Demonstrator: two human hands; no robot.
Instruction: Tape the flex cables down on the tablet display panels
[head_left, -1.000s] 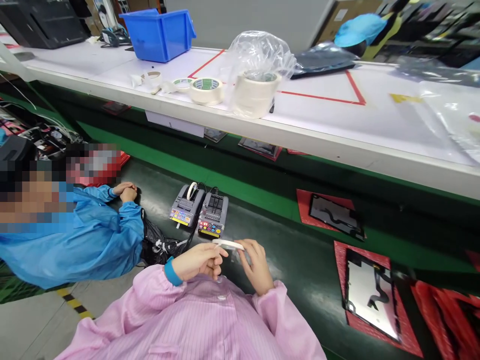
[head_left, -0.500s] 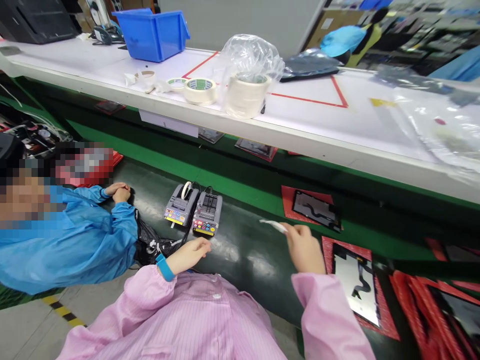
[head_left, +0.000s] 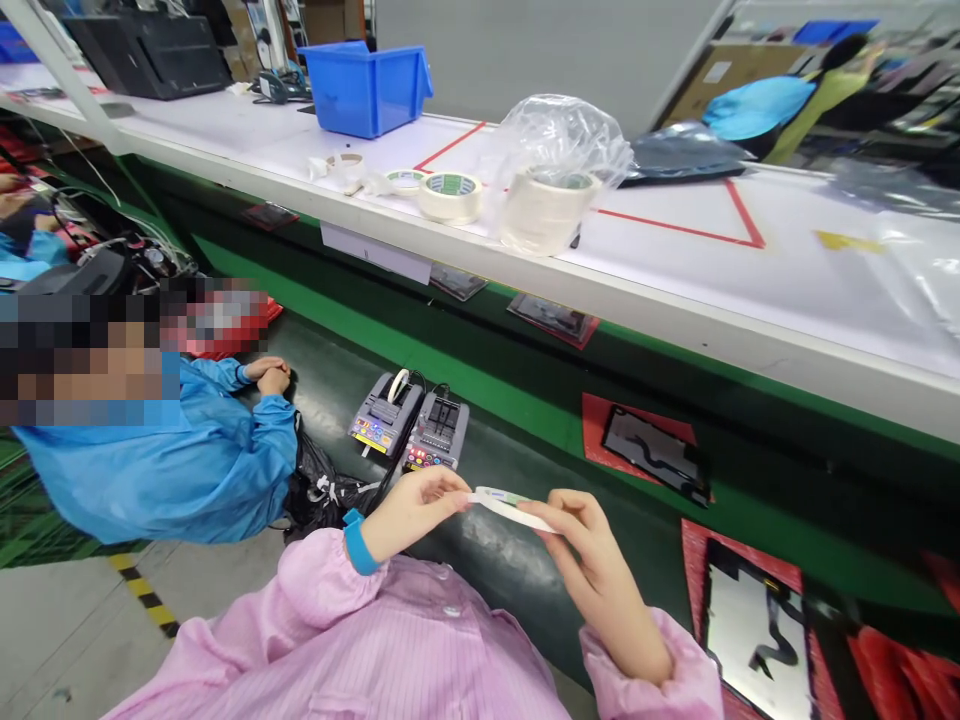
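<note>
A narrow roll of white tape [head_left: 517, 513] is held in front of my body, over the dark green bench. My right hand [head_left: 592, 560] grips the right side of the ring between thumb and fingers. At its left edge my left hand [head_left: 420, 508], with a blue band on the wrist, pinches what looks like the tape's end. Just beyond my left hand stand two grey tape dispensers [head_left: 386, 412] with coloured buttons. The left dispenser carries a white tape roll; the right dispenser [head_left: 439, 430] shows no roll.
Display panels [head_left: 757, 625] lie on red bubble-wrap sheets to the right. A raised white shelf [head_left: 660, 270] runs across, bearing tape rolls [head_left: 450, 198], a bagged tape stack [head_left: 544, 205] and a blue bin [head_left: 367, 90]. At left sits a co-worker in a blue smock [head_left: 180, 450], hands together.
My right hand has come left with the tape roll and turned it flatter. My left hand has moved right to meet it and now pinches its left edge. The view has shifted left.
</note>
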